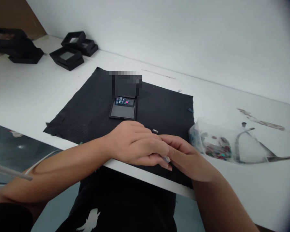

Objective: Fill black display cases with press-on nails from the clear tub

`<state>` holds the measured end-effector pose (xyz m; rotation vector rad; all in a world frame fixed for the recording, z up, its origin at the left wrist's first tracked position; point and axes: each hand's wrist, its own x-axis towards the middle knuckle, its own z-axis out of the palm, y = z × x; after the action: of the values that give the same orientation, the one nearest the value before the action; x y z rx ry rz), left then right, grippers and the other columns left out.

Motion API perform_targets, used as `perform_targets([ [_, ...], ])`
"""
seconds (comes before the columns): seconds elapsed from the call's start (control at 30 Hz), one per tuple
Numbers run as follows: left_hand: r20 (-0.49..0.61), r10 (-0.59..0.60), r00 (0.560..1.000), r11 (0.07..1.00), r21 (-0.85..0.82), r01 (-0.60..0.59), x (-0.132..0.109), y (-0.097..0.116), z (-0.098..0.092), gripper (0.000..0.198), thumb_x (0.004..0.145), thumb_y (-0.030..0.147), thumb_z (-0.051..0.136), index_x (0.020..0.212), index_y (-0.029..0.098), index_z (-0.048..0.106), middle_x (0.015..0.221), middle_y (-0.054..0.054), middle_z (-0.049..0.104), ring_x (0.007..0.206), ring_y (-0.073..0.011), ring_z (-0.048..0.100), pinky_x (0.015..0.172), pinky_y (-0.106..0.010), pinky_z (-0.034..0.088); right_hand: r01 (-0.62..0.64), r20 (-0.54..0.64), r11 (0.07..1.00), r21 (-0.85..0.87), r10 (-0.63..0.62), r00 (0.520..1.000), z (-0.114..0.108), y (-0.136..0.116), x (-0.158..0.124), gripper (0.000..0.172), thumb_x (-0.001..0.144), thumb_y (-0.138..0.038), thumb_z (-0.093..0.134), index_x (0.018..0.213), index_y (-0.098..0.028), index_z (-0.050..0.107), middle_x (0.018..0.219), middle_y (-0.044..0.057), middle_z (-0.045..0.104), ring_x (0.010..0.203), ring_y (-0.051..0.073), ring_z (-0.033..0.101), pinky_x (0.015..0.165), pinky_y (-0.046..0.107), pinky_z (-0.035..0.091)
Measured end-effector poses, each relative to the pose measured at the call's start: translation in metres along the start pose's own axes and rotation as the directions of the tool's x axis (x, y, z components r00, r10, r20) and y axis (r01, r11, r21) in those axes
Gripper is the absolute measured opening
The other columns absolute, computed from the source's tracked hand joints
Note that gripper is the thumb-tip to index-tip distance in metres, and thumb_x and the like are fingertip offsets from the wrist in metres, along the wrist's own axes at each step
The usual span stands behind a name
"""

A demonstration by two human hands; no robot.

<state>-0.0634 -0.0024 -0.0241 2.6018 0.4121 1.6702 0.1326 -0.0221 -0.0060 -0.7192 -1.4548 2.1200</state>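
My left hand (137, 141) is closed over the front part of the black mat (87, 106), its fingers curled against my right hand (186, 158). A small shiny, pale piece (166, 159) shows between the fingertips where the hands meet; its kind is hard to make out. My right hand's fingers are bent and partly hidden behind the left. Just beyond the hands lies a small silvery piece (155, 131) on the mat. Behind the left hand stands an open black case (123, 111), with several glossy decorated false nails (120, 101) along its back part.
At the right stands a clear plastic box (195, 132) with many small colourful pieces. Tweezers (280, 158) lie across its right end. Several black frame-like boxes (66, 58) are stacked at the back left. The white table (26, 93) meets a wall behind; its front edge runs under my forearms.
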Motion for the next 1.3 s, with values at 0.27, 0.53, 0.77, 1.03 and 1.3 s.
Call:
perform_targets([
  [0.27, 0.126, 0.025, 0.992, 0.999, -0.028, -0.022, 0.001, -0.003, -0.016, 0.009, 0.097, 0.027, 0.063, 0.092, 0.021, 0.059, 0.071, 0.006, 0.072, 0.057, -0.0084, 0.063, 0.055, -0.023, 0.045, 0.059, -0.115, 0.998, -0.036, -0.063, 0.991, 0.003, -0.006, 0.002, 0.034, 0.100, -0.051, 0.059, 0.084, -0.021, 0.059, 0.063, -0.005, 0.049, 0.054, 0.009, 0.036, 0.047, 0.022, 0.031],
  [0.53, 0.097, 0.084, 0.992, 0.993, 0.073, -0.091, -0.001, -0.003, -0.013, 0.017, 0.102, 0.034, 0.058, 0.104, 0.021, 0.069, 0.062, 0.007, 0.065, 0.049, -0.0091, 0.058, 0.047, -0.026, 0.041, 0.130, -0.272, 0.977, -0.170, -0.173, 0.947, 0.009, -0.008, 0.000, 0.029, 0.096, -0.048, 0.066, 0.087, -0.021, 0.063, 0.064, -0.004, 0.052, 0.054, 0.009, 0.042, 0.049, 0.023, 0.033],
  [0.77, 0.045, 0.140, 0.989, 0.973, 0.180, -0.146, 0.000, -0.006, -0.012, 0.013, 0.099, 0.022, 0.063, 0.100, 0.026, 0.076, 0.052, 0.010, 0.056, 0.042, -0.0071, 0.049, 0.042, -0.028, 0.035, 0.127, -0.352, 0.963, -0.239, -0.207, 0.913, 0.008, -0.002, 0.001, 0.026, 0.098, -0.045, 0.065, 0.086, -0.022, 0.064, 0.064, -0.004, 0.055, 0.054, 0.007, 0.044, 0.049, 0.020, 0.034],
  [1.03, 0.025, 0.136, 0.990, 0.966, 0.217, -0.139, 0.001, -0.009, -0.015, 0.004, 0.092, 0.023, 0.075, 0.092, 0.028, 0.076, 0.052, 0.011, 0.057, 0.041, -0.0057, 0.049, 0.042, -0.027, 0.033, 0.223, -0.438, 0.918, -0.329, -0.357, 0.825, 0.009, 0.002, -0.001, 0.024, 0.100, -0.045, 0.061, 0.095, -0.024, 0.071, 0.063, -0.003, 0.051, 0.054, 0.009, 0.043, 0.047, 0.023, 0.036],
  [1.3, 0.037, 0.139, 0.990, 0.951, 0.272, -0.144, 0.001, -0.011, -0.020, 0.013, 0.091, 0.034, 0.075, 0.092, 0.022, 0.075, 0.053, 0.010, 0.057, 0.044, -0.0068, 0.047, 0.043, -0.027, 0.035, 0.276, -0.292, 0.726, -0.630, -0.551, 0.782, 0.008, 0.007, -0.002, 0.021, 0.086, -0.035, 0.080, 0.105, -0.030, 0.072, 0.069, -0.005, 0.057, 0.058, 0.009, 0.050, 0.052, 0.023, 0.043],
])
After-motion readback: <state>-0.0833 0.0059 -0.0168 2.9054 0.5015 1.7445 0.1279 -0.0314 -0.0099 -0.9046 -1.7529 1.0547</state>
